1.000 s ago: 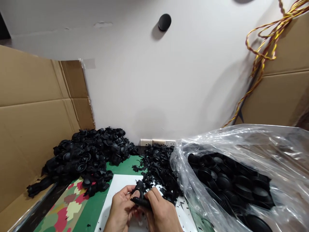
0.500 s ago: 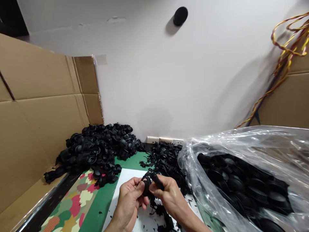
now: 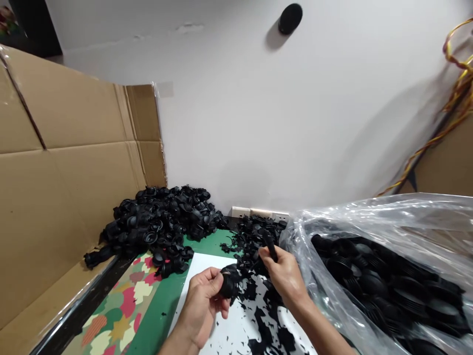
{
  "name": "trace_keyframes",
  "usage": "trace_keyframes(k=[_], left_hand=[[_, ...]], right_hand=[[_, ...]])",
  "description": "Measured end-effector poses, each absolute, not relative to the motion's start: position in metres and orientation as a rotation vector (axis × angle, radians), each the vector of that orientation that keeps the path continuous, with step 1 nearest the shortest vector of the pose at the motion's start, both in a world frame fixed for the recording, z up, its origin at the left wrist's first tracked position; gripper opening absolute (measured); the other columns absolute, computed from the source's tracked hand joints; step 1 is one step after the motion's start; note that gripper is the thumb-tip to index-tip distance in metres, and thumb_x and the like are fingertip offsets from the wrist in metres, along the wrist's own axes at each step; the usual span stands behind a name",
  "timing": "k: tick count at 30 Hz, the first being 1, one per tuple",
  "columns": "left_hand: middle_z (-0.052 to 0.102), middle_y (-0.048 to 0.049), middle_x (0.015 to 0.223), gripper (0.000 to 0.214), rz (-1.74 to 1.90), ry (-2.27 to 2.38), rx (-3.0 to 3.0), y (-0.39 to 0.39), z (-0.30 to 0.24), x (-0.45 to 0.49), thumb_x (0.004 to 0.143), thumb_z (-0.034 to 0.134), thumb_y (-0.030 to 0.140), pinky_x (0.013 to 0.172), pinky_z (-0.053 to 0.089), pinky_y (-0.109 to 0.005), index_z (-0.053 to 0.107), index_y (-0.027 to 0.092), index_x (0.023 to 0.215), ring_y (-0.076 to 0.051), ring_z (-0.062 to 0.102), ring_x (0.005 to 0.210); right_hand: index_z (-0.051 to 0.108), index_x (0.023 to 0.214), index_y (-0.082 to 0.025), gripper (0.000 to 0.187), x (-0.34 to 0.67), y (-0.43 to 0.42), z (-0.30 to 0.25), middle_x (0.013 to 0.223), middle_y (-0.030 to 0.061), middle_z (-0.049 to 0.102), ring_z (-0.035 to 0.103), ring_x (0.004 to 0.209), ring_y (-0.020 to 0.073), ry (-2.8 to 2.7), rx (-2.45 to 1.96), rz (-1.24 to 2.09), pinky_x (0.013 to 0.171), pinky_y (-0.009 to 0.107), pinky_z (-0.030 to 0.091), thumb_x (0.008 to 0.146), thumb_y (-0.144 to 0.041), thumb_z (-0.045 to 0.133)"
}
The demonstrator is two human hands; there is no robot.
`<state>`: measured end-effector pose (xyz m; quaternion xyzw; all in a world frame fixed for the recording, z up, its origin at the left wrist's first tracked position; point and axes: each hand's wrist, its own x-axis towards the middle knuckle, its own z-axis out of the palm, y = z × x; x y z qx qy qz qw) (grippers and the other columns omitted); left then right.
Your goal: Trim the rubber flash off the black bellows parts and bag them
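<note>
My left hand (image 3: pixel 202 301) is closed around a black ribbed rubber boot (image 3: pixel 229 283), thumb on its near side, above a white sheet (image 3: pixel 207 268). Off to the right, my right hand (image 3: pixel 288 275) grips a slim black tool (image 3: pixel 271 246) that points up and away; its tip blends into the dark scraps behind it, so its exact kind is unclear. The two hands are apart. Torn black rubber scraps (image 3: pixel 263 325) lie scattered on the white sheet under and between them.
Black ribbed parts form a pile (image 3: pixel 166 217) at the back left, against a cardboard panel (image 3: pixel 84 118). Black trimmings (image 3: pixel 258 231) heap up by a socket strip (image 3: pixel 258 212). At right, a clear plastic bag (image 3: pixel 301 256) holds more black parts (image 3: pixel 373 286).
My right hand has moved away from the boot, up and to the right, with the black tool in it. My left hand keeps the boot. The camera view has shifted slightly left.
</note>
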<state>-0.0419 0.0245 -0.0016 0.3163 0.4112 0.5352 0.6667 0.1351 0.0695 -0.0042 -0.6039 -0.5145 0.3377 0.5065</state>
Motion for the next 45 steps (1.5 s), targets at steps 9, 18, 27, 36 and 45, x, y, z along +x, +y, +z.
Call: trace_keyframes(k=[9, 18, 27, 36, 45], left_hand=[[0.060, 0.0000, 0.065, 0.026, 1.140, 0.962, 0.898, 0.019, 0.001, -0.036, 0.059, 0.077, 0.022, 0.035, 0.037, -0.016, 0.067, 0.012, 0.081, -0.007, 0.049, 0.046], [0.063, 0.0035, 0.060, 0.052, 1.243, 1.361, 1.231, 0.019, -0.014, -0.029, 0.053, 0.069, 0.004, 0.054, 0.043, -0.023, 0.063, 0.016, 0.103, -0.017, 0.058, 0.057], [0.068, -0.0010, 0.074, 0.067, 1.329, 1.435, 1.659, 0.005, -0.009, -0.026, 0.059, 0.060, 0.001, 0.068, 0.045, -0.027, 0.058, 0.025, 0.122, -0.022, 0.062, 0.069], [0.060, 0.0032, 0.062, 0.023, 1.354, 1.374, 1.465, 0.007, -0.011, -0.023, 0.063, 0.067, 0.010, 0.050, 0.036, -0.022, 0.061, 0.022, 0.082, -0.013, 0.047, 0.048], [0.064, -0.0009, 0.066, 0.022, 1.590, 1.348, 1.398, -0.010, -0.009, -0.017, 0.056, 0.074, 0.014, 0.057, 0.044, -0.024, 0.065, 0.022, 0.075, -0.020, 0.058, 0.063]], right_hand=[[0.059, 0.063, -0.018, 0.016, 0.137, 0.038, -0.007, 0.061, -0.0007, 0.058, 0.053, 0.063, 0.0190, -1.453, -1.396, 0.945, 0.060, 0.028, 0.038, 0.068, -0.033, 0.056], [0.057, 0.065, -0.018, 0.010, 0.112, 0.015, 0.002, 0.068, 0.0027, 0.062, 0.058, 0.069, 0.0217, -1.507, -1.372, 1.057, 0.064, 0.029, 0.042, 0.068, -0.028, 0.057], [0.049, 0.053, -0.021, 0.015, 0.095, 0.015, -0.005, 0.061, -0.0002, 0.051, 0.051, 0.060, 0.0183, -1.451, -1.325, 0.825, 0.057, 0.027, 0.039, 0.067, -0.019, 0.055], [0.043, 0.051, -0.022, 0.011, 0.086, 0.026, -0.001, 0.053, -0.0026, 0.050, 0.048, 0.053, 0.0158, -1.224, -1.373, 0.911, 0.051, 0.025, 0.039, 0.062, -0.021, 0.048], [0.039, 0.052, -0.025, 0.021, 0.114, 0.064, -0.004, 0.049, 0.0016, 0.051, 0.049, 0.054, 0.0211, -1.115, -1.570, 0.686, 0.052, 0.030, 0.034, 0.071, -0.033, 0.041]])
